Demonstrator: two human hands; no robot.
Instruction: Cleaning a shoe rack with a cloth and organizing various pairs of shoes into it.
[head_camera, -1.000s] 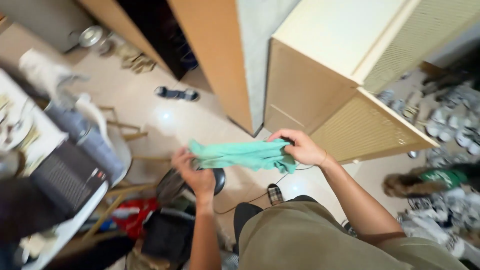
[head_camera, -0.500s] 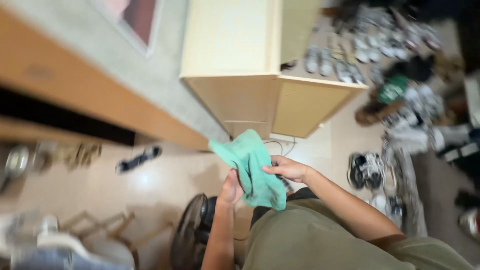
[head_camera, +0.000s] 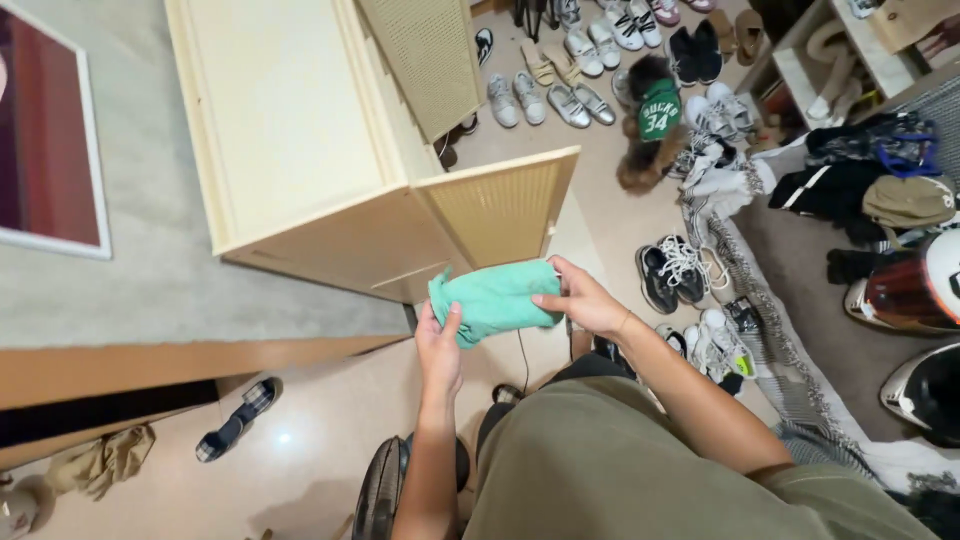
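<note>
Left hand (head_camera: 438, 345) and right hand (head_camera: 583, 298) pinch opposite ends of a folded mint-green cloth (head_camera: 492, 299); a cream rattan-door cabinet (head_camera: 300, 140) stands just beyond, over a glossy beige tile floor (head_camera: 310, 430).

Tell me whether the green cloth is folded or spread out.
Folded: the green cloth sits bunched in a compact layered bundle between the left hand and right hand, not stretched flat.
</note>
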